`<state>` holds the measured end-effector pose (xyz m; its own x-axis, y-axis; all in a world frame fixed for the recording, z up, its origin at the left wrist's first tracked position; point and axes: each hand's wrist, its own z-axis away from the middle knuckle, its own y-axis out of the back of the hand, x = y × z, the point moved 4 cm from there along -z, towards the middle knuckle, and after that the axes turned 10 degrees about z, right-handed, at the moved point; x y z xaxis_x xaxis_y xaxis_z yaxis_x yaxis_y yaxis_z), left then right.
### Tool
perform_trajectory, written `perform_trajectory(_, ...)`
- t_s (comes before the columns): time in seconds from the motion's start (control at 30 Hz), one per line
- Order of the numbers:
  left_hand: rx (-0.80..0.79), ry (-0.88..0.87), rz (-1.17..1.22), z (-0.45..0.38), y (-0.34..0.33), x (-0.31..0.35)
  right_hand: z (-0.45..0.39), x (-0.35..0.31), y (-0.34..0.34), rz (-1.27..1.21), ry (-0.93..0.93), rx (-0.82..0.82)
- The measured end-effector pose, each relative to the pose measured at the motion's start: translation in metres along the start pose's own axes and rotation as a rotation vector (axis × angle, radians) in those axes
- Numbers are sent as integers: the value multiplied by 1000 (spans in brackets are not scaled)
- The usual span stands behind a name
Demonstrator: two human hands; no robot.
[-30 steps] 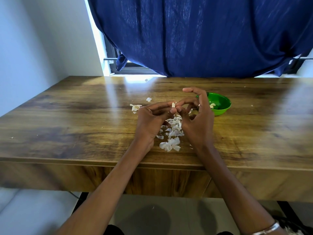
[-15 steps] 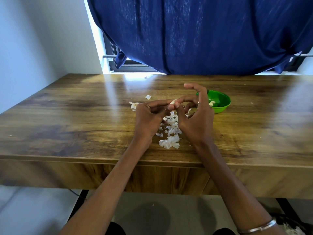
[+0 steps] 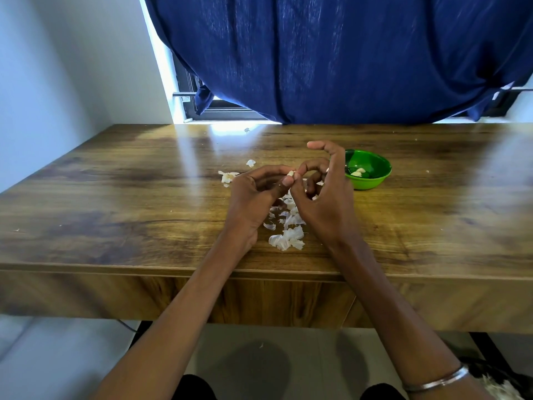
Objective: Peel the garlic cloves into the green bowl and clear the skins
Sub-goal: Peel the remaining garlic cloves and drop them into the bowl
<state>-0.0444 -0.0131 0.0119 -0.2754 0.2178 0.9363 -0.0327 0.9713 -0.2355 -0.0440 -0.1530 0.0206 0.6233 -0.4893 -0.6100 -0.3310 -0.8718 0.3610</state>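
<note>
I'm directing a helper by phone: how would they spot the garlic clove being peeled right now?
Start at the wooden table, above the pile of white skins. The left hand and right hand meet there, pinching the garlic clove between fingertips. It alone is held up off the table.

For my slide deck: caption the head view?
Both hands pinch a garlic clove above loose skins, beside the green bowl.
</note>
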Motion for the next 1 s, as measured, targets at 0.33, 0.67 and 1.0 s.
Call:
perform_trajectory(0.33, -79, 267, 410, -3, -1, -12, 1, -10, -8, 64, 93, -40)
perform_trajectory(0.67, -40, 211, 427, -8, 6, -15, 2, -12, -8, 73, 102, -18)
perform_trajectory(1.0, -122, 129, 335, -3, 1, -5, 1, -4, -5, -28, 5, -4)
